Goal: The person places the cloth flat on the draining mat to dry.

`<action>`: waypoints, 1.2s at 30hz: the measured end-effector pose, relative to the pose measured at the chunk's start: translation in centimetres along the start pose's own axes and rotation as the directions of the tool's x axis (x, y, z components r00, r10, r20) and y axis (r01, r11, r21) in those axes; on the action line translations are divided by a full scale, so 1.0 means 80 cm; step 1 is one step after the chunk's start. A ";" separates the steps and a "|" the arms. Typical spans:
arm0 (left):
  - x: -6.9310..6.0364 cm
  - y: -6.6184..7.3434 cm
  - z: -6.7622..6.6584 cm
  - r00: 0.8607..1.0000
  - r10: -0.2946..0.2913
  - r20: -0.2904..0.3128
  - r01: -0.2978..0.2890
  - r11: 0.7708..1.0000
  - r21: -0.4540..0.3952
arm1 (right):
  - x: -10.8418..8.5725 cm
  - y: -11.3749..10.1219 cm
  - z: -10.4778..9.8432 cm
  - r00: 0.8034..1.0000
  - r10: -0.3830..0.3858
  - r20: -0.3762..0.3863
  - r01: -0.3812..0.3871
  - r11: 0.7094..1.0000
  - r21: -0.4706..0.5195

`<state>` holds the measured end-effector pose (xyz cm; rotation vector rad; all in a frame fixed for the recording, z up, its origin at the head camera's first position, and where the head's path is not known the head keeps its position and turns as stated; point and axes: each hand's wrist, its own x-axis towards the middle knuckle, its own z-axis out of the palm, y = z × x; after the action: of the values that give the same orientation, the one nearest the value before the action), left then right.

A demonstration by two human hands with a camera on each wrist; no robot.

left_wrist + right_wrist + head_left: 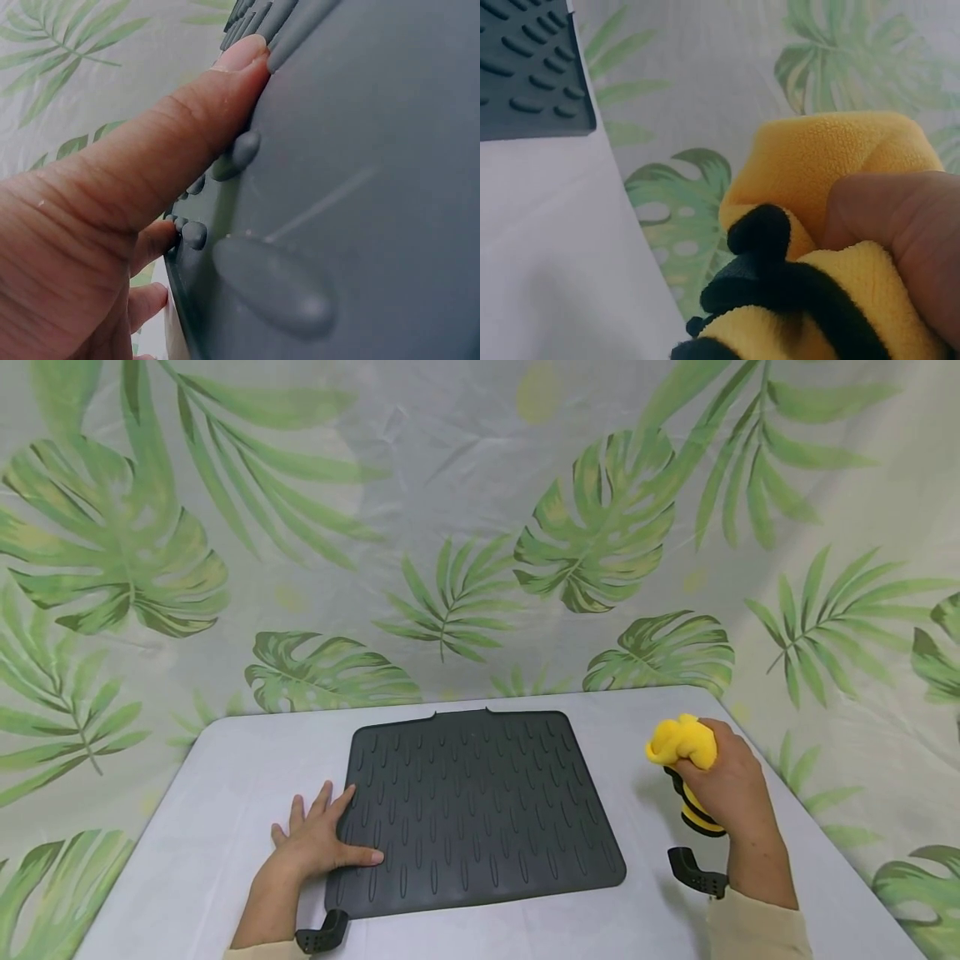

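Observation:
A dark grey mat (pixel 480 802) with rows of raised oblong ridges lies on the white table. My left hand (pixel 315 839) rests at its left edge, fingers spread, the thumb lying on top of the ridges. In the left wrist view the thumb (pixel 172 139) touches the mat's surface. To the right of the mat, my right hand (pixel 727 777) grips a bunched yellow cloth (pixel 682 742) with black edging, held above the table. The right wrist view shows the cloth (pixel 817 161) crumpled under the fingers, its black-edged folds hanging below.
The white table (pixel 247 760) extends on both sides of the mat. Behind it hangs a leaf-patterned cloth backdrop (pixel 480 485). Black camera mounts (pixel 697 872) sit at both wrists.

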<state>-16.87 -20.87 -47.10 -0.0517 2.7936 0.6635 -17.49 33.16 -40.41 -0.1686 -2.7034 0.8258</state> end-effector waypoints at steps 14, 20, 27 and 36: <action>0.000 0.001 0.000 1.000 -0.003 0.008 0.003 1.000 -0.001 | -0.005 -0.020 -0.005 1.000 0.000 -0.005 0.000 1.000 0.018; 0.001 0.001 -0.001 1.000 0.000 0.008 0.000 1.000 -0.003 | -0.008 -0.026 -0.008 0.998 -0.043 -0.037 0.043 0.999 0.008; 0.000 0.001 0.000 1.000 0.003 0.002 -0.003 1.000 -0.011 | -0.011 -0.038 -0.007 0.999 -0.045 -0.025 0.045 0.999 0.015; -0.001 0.000 0.000 1.000 0.001 0.009 -0.001 1.000 -0.009 | -0.014 -0.055 -0.004 0.995 -0.099 -0.012 0.099 0.995 0.023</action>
<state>-16.82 -20.85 -47.05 -0.0496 2.7827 0.6745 -16.43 29.47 -37.94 -0.0333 -2.6665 0.8240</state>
